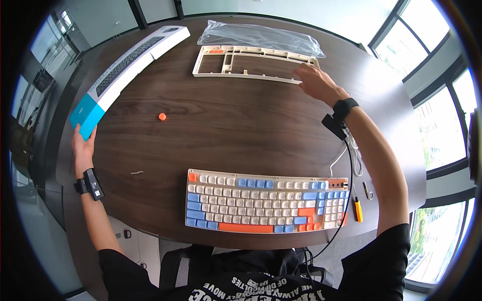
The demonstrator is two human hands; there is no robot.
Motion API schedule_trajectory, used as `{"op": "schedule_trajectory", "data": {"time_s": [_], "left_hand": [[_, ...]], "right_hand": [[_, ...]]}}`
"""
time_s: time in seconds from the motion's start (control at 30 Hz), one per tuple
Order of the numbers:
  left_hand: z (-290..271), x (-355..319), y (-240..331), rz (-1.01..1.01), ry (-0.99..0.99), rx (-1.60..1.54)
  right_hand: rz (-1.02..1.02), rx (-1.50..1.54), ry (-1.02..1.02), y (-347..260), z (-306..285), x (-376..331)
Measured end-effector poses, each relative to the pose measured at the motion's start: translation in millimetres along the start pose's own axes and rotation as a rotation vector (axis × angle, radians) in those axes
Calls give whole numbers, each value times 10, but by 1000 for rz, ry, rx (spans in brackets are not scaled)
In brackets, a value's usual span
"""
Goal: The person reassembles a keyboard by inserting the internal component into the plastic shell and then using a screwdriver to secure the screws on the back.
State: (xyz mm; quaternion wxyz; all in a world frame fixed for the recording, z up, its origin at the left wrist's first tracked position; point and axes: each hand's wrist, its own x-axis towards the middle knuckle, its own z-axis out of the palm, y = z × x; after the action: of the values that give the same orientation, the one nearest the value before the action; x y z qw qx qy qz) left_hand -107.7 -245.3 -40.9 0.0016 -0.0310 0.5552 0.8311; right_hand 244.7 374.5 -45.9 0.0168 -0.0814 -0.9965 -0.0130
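Note:
My left hand [83, 145] grips the near end of a long white and turquoise keyboard box [125, 65] at the far left, thumb and fingers on either side of its corner. At the far side of the table my right hand [319, 83] has its fingers closed at the right end of a cream keyboard case frame [246, 76], partly covering that end. Behind the frame lies a clear plastic bag [261, 36]. A keyboard [258, 203] with white, blue and orange keycaps sits near the front edge, below both hands.
A round orange knob [162, 116] and a small pile of screws [136, 173] lie on the dark wooden table [241, 125]. Right of the keyboard are a yellow-handled screwdriver [358, 210], a wire keycap puller [368, 190] and a coiled white cable [357, 160]. A black wire hangs from my right wrist.

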Motion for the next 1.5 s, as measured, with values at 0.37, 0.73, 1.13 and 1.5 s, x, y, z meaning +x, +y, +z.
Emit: {"op": "schedule_trajectory", "data": {"time_s": [0.37,0.73,1.13,1.5], "left_hand": [[-6,-163,-45,-299,-38,150],[17,-439,87,-327,-137,209],[-21,-947,321,-120,-126,226],[905,-2826,418,-126,-742,450]], "right_hand": [[9,47,72,130,246,-76],[-36,-108,106,-37,-11,-350],[-6,-216,263,-350,-497,-1125],[-161,-151,474,-1089,-926,-2009]]}}
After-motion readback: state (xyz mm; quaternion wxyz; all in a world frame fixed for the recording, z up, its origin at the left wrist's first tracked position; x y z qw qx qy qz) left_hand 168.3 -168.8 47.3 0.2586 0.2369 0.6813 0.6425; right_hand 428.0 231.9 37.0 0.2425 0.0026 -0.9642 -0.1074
